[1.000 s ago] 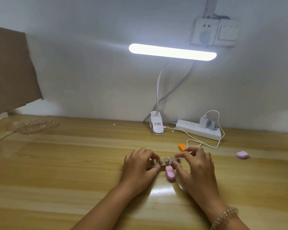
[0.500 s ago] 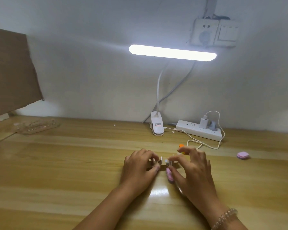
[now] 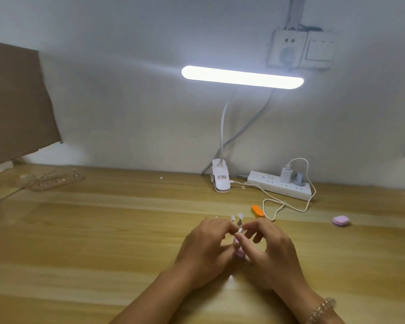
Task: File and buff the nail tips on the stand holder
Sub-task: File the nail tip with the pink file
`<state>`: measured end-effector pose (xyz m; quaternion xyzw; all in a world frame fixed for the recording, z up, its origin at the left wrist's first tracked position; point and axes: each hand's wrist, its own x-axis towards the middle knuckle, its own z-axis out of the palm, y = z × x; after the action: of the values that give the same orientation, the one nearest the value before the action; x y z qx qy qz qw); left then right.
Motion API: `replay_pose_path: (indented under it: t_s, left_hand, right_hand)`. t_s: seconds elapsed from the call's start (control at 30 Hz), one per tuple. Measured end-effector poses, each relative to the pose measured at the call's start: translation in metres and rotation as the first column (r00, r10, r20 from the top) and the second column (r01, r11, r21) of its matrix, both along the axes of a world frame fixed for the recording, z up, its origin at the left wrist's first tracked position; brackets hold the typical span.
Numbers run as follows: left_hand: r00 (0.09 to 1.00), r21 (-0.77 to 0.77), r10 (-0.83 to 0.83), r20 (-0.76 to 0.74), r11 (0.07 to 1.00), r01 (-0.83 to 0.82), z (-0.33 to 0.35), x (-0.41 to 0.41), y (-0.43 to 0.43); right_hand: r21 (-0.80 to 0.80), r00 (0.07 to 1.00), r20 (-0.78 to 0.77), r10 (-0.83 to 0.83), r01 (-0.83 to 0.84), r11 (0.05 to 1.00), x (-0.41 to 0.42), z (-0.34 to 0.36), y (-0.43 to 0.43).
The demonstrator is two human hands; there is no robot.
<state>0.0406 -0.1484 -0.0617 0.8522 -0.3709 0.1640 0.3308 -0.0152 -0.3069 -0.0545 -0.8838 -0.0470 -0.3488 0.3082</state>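
The stand holder [image 3: 238, 223] is held between my two hands at the table's middle, turned end-on, so only its far end shows. Two clear nail tips [image 3: 240, 216] stick up from it beyond my fingers. My left hand [image 3: 206, 249] curls its fingers round the holder from the left. From the right, thumb and forefinger of my right hand [image 3: 270, 251] pinch the holder's near end beside a clear tip. A pink buffer [image 3: 240, 254] lies on the table under and between both hands, mostly hidden. An orange file [image 3: 257, 211] lies just behind my right hand.
A clip lamp base [image 3: 221, 181] and a white power strip [image 3: 279, 184] with a looping cable stand at the back wall. A pink block [image 3: 341, 221] lies at the right. A clear tray [image 3: 52, 180] sits far left by brown cardboard [image 3: 14, 101].
The holder lay crosswise with a hand at each end; it has turned end-on. My right hand slid left to meet the left hand, now covering most of the pink buffer.
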Motion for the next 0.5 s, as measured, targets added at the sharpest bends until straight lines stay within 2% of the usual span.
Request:
replay_pose_path:
  t_s: [0.1,0.3,0.5]
  left_hand:
    - [0.993,-0.048,-0.022,-0.117,0.999,0.017,-0.002,0.005,0.002]
    - [0.96,-0.137,0.012,-0.28,0.989,-0.052,-0.004,0.013,0.004]
    - [0.923,-0.19,-0.029,-0.385,0.98,-0.048,-0.002,0.015,0.006]
  right_hand:
    - [-0.021,0.996,-0.065,0.054,-0.056,0.998,-0.002,0.0,0.0]
    - [-0.204,0.941,-0.336,-0.045,-0.026,0.979,-0.005,-0.005,-0.008]
    - [-0.166,0.941,-0.336,-0.048,-0.009,0.986,-0.006,-0.002,-0.008]
